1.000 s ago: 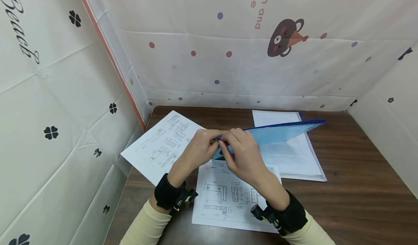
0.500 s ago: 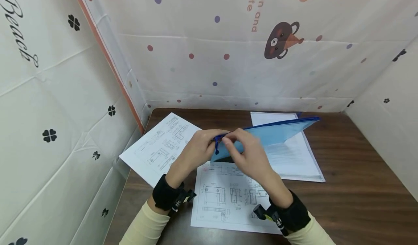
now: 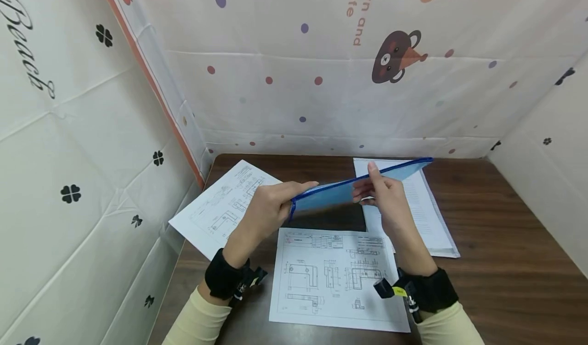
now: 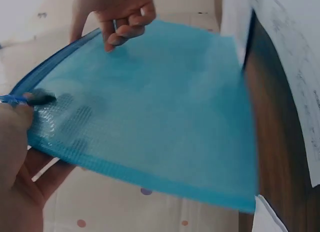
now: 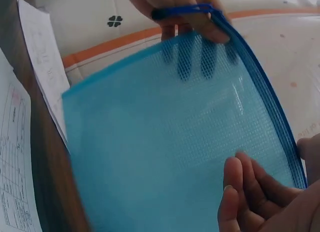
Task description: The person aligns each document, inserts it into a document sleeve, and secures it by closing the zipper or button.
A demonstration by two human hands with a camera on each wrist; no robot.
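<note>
A translucent blue mesh zip pouch (image 3: 326,194) is held up above the table, its dark blue zipped edge uppermost. My left hand (image 3: 266,207) grips its left corner, thumb on the near face and fingers behind, as the right wrist view shows. Beside that thumb hangs the blue zip pull (image 5: 185,10). My right hand (image 3: 390,197) straddles the zipped edge farther right, thumb on the far side and curled fingers (image 5: 250,187) over the near face. Whether those fingertips press the mesh is hard to tell.
A sheet of technical drawings (image 3: 340,284) lies under the pouch, close to me. Another drawing sheet (image 3: 225,207) lies at an angle on the left. A stack of printed papers (image 3: 427,217) sits to the right on the brown wooden table (image 3: 500,232). Patterned cloth walls (image 3: 275,100) surround the table.
My right hand has left the zip-pull corner and moved right along the pouch's top edge. The left hand still holds the left corner; the pouch has swung slightly, its right end higher.
</note>
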